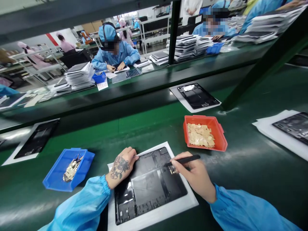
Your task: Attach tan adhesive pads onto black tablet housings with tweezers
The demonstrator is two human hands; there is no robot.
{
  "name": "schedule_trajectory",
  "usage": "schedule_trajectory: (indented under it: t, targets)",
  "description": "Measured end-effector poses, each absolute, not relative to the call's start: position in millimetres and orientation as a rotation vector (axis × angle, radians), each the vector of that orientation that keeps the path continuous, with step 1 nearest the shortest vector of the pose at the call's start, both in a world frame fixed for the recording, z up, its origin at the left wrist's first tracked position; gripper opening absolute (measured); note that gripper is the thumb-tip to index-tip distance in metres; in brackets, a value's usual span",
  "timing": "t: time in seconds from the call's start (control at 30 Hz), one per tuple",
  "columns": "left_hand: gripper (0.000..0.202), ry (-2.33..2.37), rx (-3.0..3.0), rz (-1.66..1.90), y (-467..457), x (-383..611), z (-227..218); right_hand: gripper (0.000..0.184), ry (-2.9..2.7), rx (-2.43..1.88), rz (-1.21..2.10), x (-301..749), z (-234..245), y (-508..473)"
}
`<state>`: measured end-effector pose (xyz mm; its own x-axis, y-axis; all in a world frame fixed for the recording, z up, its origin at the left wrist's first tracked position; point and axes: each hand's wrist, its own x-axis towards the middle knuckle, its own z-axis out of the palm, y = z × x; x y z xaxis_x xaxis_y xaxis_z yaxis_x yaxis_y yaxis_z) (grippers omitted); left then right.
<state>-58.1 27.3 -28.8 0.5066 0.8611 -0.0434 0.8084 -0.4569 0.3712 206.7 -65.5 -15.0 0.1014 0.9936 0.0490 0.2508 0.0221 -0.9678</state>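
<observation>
A black tablet back housing [149,189] lies on a white sheet [154,215] on the green belt right in front of me. My left hand [121,168], fingers curled, presses down on the housing's upper left edge and holds nothing. My right hand [196,178] grips a black pen-like tool [184,159] whose tip touches a small component near the housing's upper right edge.
An orange bin [218,136] of tan pieces sits just right of the housing; a blue bin [61,175] with metallic parts sits to the left. More housings on white sheets [196,96] [36,141] [288,126] lie on the belt. Other workers sit across at stacked parts.
</observation>
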Motion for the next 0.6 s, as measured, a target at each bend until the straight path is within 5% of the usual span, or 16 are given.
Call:
schedule_trajectory:
  t: [0.6]
  targets:
    - [0.023,1.587,2.635,0.471,137.8,-45.9,9.4,0.029,-1.482,-1.519,1.021,209.1,-41.2,-65.7]
